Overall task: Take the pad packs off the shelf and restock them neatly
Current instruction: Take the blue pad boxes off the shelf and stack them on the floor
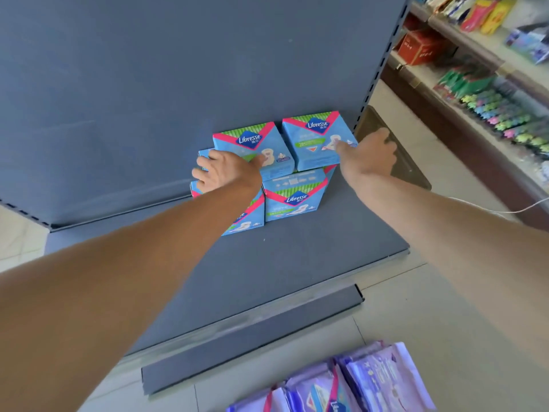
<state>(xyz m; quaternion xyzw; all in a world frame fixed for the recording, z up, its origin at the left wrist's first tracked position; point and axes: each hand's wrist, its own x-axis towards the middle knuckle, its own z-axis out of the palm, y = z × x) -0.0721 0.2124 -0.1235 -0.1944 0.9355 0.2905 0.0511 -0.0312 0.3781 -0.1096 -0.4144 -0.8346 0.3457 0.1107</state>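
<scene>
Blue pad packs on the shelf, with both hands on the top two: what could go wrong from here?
One: the left hand and right hand each grip one top pack from its outer side, so the left pack or right pack may slip. Two: the top ones sit askew on the lower packs; dragging could shift those. Three: purple packs lie on the floor close by, easy to step on.

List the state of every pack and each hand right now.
left hand: grips the upper left pack.
right hand: grips the upper right pack.
lower right pack: upright on the shelf, beneath the upper packs.
purple packs: lying on the floor, untouched.
</scene>
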